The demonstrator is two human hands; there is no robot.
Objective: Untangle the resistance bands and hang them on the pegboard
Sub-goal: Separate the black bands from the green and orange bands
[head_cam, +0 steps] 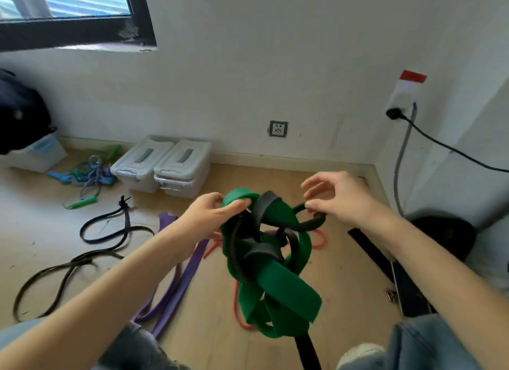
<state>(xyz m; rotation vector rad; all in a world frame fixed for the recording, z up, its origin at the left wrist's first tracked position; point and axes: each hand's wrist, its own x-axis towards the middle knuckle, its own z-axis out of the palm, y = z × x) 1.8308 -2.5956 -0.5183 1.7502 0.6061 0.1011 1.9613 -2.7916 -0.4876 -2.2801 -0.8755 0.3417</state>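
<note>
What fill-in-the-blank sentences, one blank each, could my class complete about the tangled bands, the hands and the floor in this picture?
1. The left hand pinches the wide ____ rubber band in the tangle.
2. The right hand has its grip on the narrow ____ band.
3. The flat purple band lies on the ____.
4. Two lidded plastic boxes sit against the ____.

Missing words: green; black; floor; wall

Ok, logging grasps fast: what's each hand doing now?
Left hand: closed on the green band.
Right hand: pinching the black band.
</note>
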